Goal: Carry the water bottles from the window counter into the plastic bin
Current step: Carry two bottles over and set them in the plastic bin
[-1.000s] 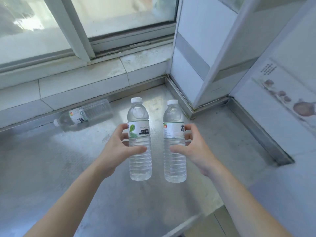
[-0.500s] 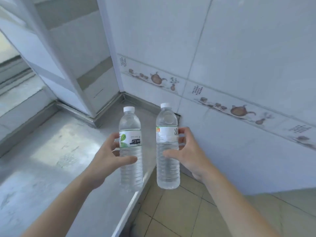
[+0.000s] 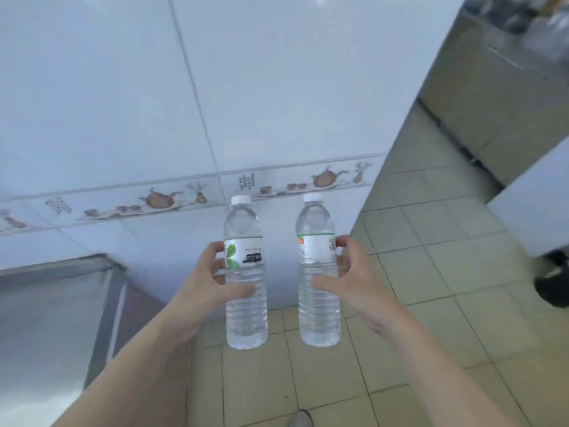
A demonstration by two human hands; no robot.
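Head view shows two clear water bottles held upright side by side at frame centre, white caps on, water nearly to the shoulders; the left bottle [image 3: 246, 291] bears a green-leaf label, the right bottle [image 3: 318, 282] a white label with an orange mark; the left hand [image 3: 209, 288] wraps its grip round the first, the right hand [image 3: 354, 282] round the second; a steel bench [image 3: 46, 318] lies lower left, a tiled floor [image 3: 431, 303] below.
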